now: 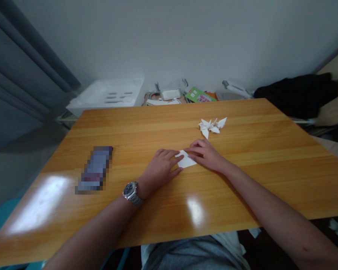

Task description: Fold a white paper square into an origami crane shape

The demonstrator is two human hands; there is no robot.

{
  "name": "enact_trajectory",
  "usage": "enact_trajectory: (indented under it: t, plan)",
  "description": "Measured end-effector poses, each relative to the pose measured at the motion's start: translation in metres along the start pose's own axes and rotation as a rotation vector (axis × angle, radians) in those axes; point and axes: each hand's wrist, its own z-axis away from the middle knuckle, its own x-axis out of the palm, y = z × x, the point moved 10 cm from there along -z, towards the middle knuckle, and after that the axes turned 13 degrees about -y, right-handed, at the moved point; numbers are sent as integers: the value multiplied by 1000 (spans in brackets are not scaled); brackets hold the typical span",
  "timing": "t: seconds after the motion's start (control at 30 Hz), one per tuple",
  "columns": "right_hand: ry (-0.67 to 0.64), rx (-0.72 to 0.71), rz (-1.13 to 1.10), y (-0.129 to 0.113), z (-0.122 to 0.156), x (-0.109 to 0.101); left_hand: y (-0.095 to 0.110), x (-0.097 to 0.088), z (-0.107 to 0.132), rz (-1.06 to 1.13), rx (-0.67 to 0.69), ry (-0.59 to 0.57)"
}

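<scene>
A small folded piece of white paper (pixel 186 161) lies flat on the wooden table (pixel 146 131) between my hands. My left hand (pixel 163 165), with a metal watch (pixel 132 192) on the wrist, holds the paper at its left side with thumb and fingers. From the right, my right hand (pixel 204 153) has its thumb and fingers on the paper's upper right part, holding it against the tabletop. The fingertips cover some of the paper's edges. Just beyond my right hand sit white folded paper cranes (pixel 212 126), close together.
To the left lies a phone (pixel 95 168), its picture pixelated. Behind the table stand a white slotted plastic tray (pixel 112 92), a green booklet (pixel 199 95) and assorted items. Dark cloth (pixel 293 93) is heaped at the back right. A grey curtain (pixel 19 67) hangs at left.
</scene>
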Motion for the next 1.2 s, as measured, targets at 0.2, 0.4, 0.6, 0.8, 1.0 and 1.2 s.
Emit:
enact_trajectory:
  t: [0.2,0.4,0.6,0.8,1.0,1.2]
  plan:
    - [-24,-70,-63,-10,-2,-3,-6,-4,1,-19,-78,39]
    - [-54,-114,-55,-14,-1,2,-6,-5,2,13,-78,52]
    - [-70,-135,-55,-17,-1,3,-6,-2,1,50,-53,77]
    - [-87,-117,-45,-19,-2,3,-7,-1,-1,41,-66,54]
    - [-72,-121,-40,-22,-4,4,-9,-7,-1,72,-76,86]
    - [-59,-125,-64,-22,-4,3,-10,-8,-1,88,-57,91]
